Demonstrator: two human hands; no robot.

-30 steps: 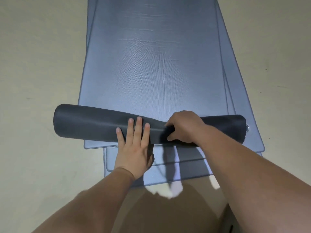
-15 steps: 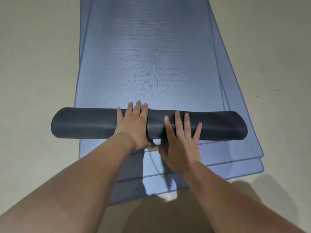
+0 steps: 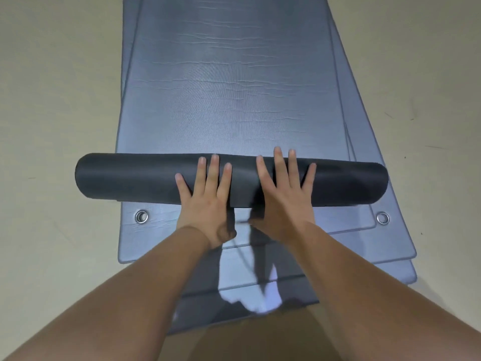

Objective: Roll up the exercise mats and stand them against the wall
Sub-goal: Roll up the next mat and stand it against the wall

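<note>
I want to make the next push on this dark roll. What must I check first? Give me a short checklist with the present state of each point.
1. Left hand flat on the roll, fingers straight: ok.
2. Right hand flat on the roll beside it: ok.
3. Roll of about even thickness from end to end: ok.
4. Flat mat ahead free of objects: ok, only light wrinkles.
5. Lower mats not caught in the roll: ok, the near corners with their eyelets lie flat.
6. Wall to stand the roll against: cannot tell, not in view.
</note>
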